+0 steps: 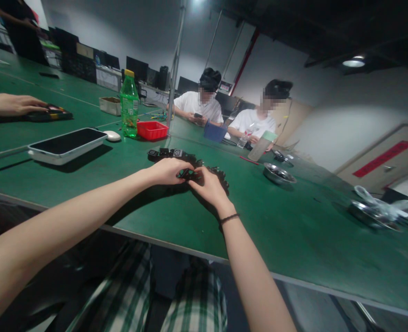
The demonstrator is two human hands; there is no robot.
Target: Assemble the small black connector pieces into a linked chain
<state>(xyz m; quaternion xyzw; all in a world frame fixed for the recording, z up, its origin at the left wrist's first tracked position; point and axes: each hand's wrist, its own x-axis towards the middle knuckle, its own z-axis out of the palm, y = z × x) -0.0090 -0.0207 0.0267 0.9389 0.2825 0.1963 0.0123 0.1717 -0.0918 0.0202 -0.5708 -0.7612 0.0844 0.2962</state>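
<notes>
My left hand (171, 171) and my right hand (209, 185) meet above the green table (176, 214), a little back from its front edge. Fingers of both are curled in a pinch around a small black piece (187, 174), whose kind I cannot make out. Right behind them lies a cluster of small black parts (222, 177), partly covered by my fingers. To its left, more black blocky parts (165, 153) sit in a row, some with grey faces.
Left stand a phone in a pale case (63, 146), a white mouse (112, 135), a green bottle (129, 106) and a red tray (152, 131). Metal bowls (279, 174) are on the right. Another person's hand (20, 105) rests far left; two people sit opposite.
</notes>
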